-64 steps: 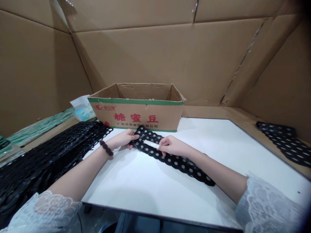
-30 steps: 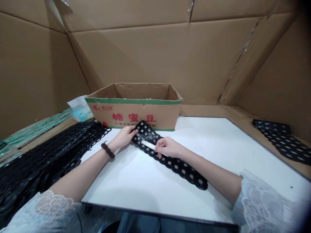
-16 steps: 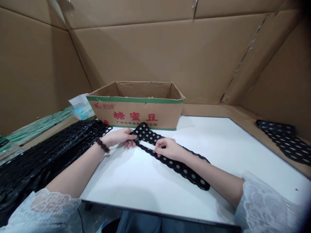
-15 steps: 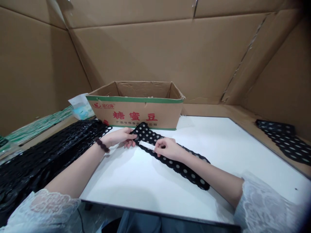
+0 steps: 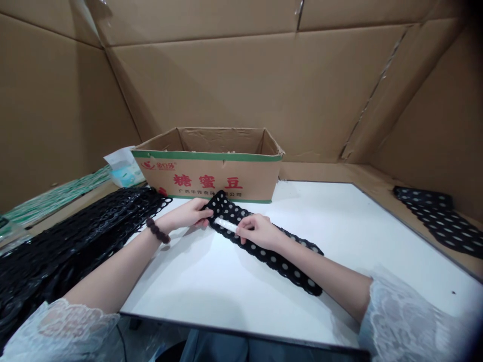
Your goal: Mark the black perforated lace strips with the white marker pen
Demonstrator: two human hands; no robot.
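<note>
A long black perforated strip (image 5: 281,259) lies slanted across the white board (image 5: 339,221), its far end just in front of the cardboard box. My left hand (image 5: 186,215) pinches that far end at its left edge. My right hand (image 5: 256,232) rests on the strip and grips a short white stick (image 5: 225,224), whose tip points at the strip near my left fingers. A dark bead bracelet sits on my left wrist.
An open cardboard box (image 5: 211,171) with red print stands behind the strip. A heap of black perforated strips (image 5: 71,241) covers the left side. More such strips (image 5: 437,218) lie at the far right. A white and teal packet (image 5: 124,171) and green strips (image 5: 49,198) sit at the back left. Cardboard walls surround the bench.
The strip's far end has shifted slightly left and nearer to me. My right hand with the white stick has slid left along it. My left hand keeps its hold.
</note>
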